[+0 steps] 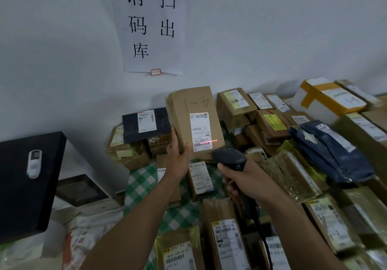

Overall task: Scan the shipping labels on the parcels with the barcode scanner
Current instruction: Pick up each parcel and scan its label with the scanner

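My left hand (178, 156) grips the lower left edge of a brown cardboard parcel (192, 106) and holds it up, tilted, above the pile. Its white shipping label (200, 131) faces me. My right hand (245, 177) grips a black barcode scanner (229, 158) just below the parcel. The scanner's red line (208, 142) falls across the lower part of the label.
Several labelled cardboard parcels (225, 238) and a dark blue bag (333, 150) cover a green checked cloth (142, 184). A black box (18, 186) with a small white device (34, 163) stands at the left. A paper sign (148, 24) hangs on the wall.
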{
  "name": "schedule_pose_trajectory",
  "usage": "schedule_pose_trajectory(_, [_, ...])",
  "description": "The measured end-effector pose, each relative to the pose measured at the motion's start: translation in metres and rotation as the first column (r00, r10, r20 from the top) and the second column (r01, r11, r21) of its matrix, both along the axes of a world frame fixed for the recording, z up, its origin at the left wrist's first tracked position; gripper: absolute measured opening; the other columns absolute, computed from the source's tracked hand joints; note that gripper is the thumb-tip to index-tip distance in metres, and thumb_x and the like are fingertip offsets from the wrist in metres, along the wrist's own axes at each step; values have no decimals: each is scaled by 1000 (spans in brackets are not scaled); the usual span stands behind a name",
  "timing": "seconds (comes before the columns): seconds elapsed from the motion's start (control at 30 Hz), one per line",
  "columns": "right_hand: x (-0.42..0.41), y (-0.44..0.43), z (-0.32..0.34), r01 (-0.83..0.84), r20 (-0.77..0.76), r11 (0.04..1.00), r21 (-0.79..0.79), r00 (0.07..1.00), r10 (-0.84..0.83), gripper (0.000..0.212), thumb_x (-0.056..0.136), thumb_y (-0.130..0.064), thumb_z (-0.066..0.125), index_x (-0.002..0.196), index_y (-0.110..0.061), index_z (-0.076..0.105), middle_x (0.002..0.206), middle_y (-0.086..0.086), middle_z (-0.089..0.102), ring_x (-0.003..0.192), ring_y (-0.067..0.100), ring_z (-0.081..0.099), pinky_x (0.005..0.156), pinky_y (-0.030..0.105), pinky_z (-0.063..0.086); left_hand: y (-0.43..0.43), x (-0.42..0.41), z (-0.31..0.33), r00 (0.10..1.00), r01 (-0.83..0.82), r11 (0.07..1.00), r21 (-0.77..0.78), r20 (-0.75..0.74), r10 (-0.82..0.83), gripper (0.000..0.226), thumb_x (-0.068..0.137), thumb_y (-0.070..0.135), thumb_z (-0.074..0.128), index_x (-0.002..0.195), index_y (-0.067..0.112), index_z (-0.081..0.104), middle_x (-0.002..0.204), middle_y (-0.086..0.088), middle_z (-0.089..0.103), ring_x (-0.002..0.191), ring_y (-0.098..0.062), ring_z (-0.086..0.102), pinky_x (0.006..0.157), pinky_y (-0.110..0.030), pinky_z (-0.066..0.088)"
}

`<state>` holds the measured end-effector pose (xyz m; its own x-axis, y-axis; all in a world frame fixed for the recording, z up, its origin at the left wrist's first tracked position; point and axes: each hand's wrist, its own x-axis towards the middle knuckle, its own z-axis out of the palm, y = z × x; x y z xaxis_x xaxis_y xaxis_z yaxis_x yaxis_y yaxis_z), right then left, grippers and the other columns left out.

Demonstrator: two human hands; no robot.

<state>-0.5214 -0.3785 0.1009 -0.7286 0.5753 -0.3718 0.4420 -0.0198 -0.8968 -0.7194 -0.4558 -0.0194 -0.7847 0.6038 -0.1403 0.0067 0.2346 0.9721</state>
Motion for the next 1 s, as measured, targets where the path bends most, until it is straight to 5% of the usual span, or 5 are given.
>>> schedule_pose_trajectory(0.27, [-3, 7, -7, 25, -39, 997, -67, 999, -28, 9, 101, -26, 68, 110, -29, 69, 73, 5, 70, 61, 15, 60, 59, 32, 48, 8, -5, -6, 1000, 7, 1000, -11, -19, -7, 83, 101, 60, 52, 155, 61, -11, 160, -6, 20, 141, -31, 37, 118, -54, 34])
schedule_pose_trajectory(0.47, [-4, 25, -19, 135, -22, 987, -90, 990, -138, 14, 100, -26, 70, 114, -24, 69, 81, 4, 74, 60, 15, 61, 59, 32, 49, 36, -18, -27, 996, 39, 999, -26, 84, -37, 80, 83, 75, 55, 131, 87, -7, 162, -3, 32, 144, -29, 41, 114, -62, 40])
schedule_pose_trajectory(0.67, [-8, 43, -32, 152, 6, 981, -119, 988, -153, 16, 100, -27, 70, 115, -31, 67, 89, 7, 75, 62, 16, 62, 60, 31, 50, 83, -28, -35, 983, 137, 983, -123, 136, -120, 74, 107, 41, 50, 163, 46, 2, 158, -2, 43, 140, -26, 48, 111, -47, 43])
schedule_pose_trajectory(1.0, [-16, 70, -58, 174, 91, 975, -139, 983, -162, 15, 98, -31, 71, 113, -27, 67, 71, -10, 70, 61, 9, 64, 59, 24, 50, 132, -50, -78, 949, 214, 951, -224, 280, -148, 58, 109, 43, 40, 162, 45, 15, 154, 0, 51, 139, -26, 51, 113, -51, 42])
